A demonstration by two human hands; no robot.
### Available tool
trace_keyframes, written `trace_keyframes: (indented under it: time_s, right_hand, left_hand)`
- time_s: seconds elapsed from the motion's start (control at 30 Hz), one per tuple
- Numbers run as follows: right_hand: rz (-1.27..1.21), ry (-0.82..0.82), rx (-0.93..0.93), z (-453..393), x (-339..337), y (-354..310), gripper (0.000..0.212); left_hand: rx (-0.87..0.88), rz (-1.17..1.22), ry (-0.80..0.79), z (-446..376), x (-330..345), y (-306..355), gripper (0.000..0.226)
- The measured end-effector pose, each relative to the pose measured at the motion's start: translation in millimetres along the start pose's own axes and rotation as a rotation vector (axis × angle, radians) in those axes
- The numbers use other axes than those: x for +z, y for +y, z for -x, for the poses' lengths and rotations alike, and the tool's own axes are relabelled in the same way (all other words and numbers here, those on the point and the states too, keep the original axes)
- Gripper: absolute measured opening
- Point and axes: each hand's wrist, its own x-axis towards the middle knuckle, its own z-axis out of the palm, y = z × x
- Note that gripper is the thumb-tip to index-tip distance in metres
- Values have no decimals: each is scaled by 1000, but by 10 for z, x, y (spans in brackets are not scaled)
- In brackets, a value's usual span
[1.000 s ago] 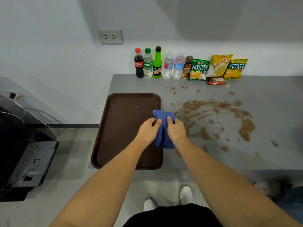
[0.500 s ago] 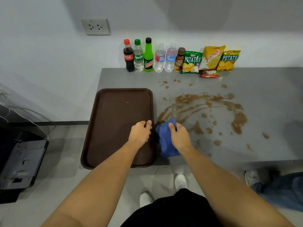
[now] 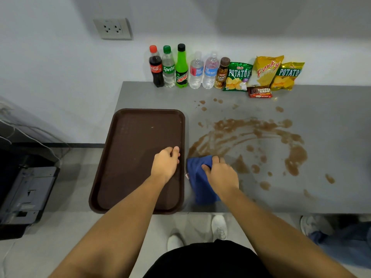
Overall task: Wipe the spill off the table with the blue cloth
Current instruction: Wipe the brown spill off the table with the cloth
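A brown spill [image 3: 249, 141] spreads in smeared arcs and drops over the grey table [image 3: 331, 121]. The blue cloth [image 3: 198, 177] lies bunched on the table near its front edge, at the spill's left end. My right hand [image 3: 220, 175] presses down on the cloth and grips it. My left hand [image 3: 166, 163] rests on the right part of the brown tray [image 3: 130, 149], fingers loosely curled with nothing in them.
Along the wall stand several bottles [image 3: 180, 67] and snack bags [image 3: 267, 73] with a small chocolate pack [image 3: 260, 92]. A wall socket [image 3: 112, 29] is above left. A black device [image 3: 26, 193] sits on the floor to the left. Another person's shoe [image 3: 315, 225] shows under the table at right.
My left hand let go of the cloth and settled on the tray. My right hand carried the cloth down onto the table at the spill's left edge.
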Motion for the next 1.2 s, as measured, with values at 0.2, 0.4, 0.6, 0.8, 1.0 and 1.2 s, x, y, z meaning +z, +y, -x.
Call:
trace_keyframes:
  time_s: [0.2,0.4,0.6,0.8,1.0,1.2]
  right_hand:
    - [87,66,-183,111,132,-45,68]
    - [-67,52,-266,251,545,-146,65]
    - [-63,132,-286,112,717,-136,65]
    - [-87,127,-316,-160,654,-139,59]
    - [-89,111,-234,-612,484,-98,61]
    - [-88,124,-144,-592,491,-34,61]
  left_hand:
    - [21,-174,46,-60,-28,-5,42]
    - [1,-194,65,-111,-21,19,42]
    - [-5,-197,83,-157,-14,40,42]
    - [-9,-177,104,-168,-7,69,42]
    - [-6,-208,137,-103,8,74,42]
    - [-23,-200,144,29,-1,87,44]
